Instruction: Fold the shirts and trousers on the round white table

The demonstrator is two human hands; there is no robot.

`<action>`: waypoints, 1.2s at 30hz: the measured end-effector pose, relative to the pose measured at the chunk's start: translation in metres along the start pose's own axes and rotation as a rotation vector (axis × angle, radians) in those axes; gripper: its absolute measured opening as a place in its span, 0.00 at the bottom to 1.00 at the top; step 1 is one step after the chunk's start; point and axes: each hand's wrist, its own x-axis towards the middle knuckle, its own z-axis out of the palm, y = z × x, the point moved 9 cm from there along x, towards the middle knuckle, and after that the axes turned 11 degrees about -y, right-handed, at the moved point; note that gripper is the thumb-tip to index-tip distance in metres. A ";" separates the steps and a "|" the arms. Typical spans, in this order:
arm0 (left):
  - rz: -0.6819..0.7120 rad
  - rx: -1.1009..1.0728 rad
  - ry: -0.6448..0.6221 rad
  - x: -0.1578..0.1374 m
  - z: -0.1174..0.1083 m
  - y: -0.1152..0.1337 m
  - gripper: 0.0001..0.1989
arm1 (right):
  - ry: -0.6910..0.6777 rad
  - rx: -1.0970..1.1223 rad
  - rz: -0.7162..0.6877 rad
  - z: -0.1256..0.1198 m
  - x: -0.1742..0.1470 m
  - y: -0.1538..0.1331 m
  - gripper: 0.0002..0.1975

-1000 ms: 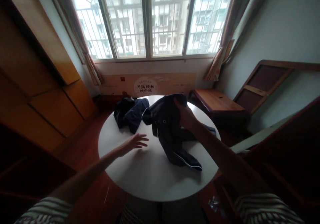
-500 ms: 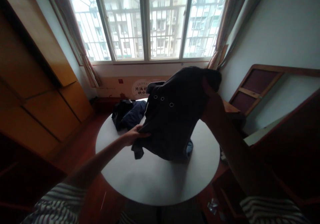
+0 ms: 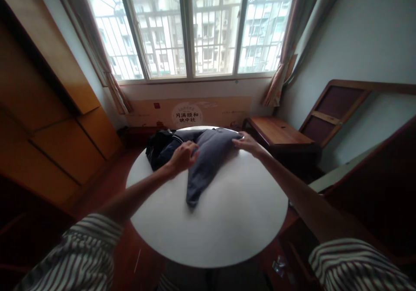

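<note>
Reaching across the table (image 3: 227, 230), my right hand (image 3: 249, 144) pinched the grey-blue garment (image 3: 212, 152); my curled left hand (image 3: 184, 157) seemingly gripped it too.

The left sleeve (image 3: 86, 252), lower left of the frame, and the right sleeve (image 3: 352, 263), lower right, are pale with dark stripes. Both look bunched, their stripes circling the upper ends. The left forearm (image 3: 139, 191), right forearm (image 3: 299, 189), left hand (image 3: 184, 157) and right hand (image 3: 248, 143) are bare.

bright window (image 3: 212, 35) between 2 curtains (image 3: 116, 92), wooden cabinets (image 3: 96, 130), reddish floor (image 3: 107, 178)
</note>
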 end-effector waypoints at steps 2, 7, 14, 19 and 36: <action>-0.076 0.026 -0.164 -0.034 0.054 -0.003 0.23 | -0.159 -0.127 -0.069 0.041 -0.033 0.027 0.08; -0.126 -0.104 -0.325 -0.084 0.119 -0.016 0.28 | -0.339 -0.224 -0.361 0.118 -0.119 0.045 0.17; 0.316 -0.116 -0.296 -0.097 0.100 0.071 0.13 | -0.418 -0.241 -0.476 0.159 -0.147 0.019 0.47; 0.646 -0.213 -0.209 -0.129 0.077 0.128 0.12 | -0.351 -0.301 -0.484 0.163 -0.158 0.003 0.27; 0.238 -0.178 -0.062 -0.064 0.073 0.047 0.13 | 0.141 0.226 -0.255 0.072 -0.154 0.015 0.18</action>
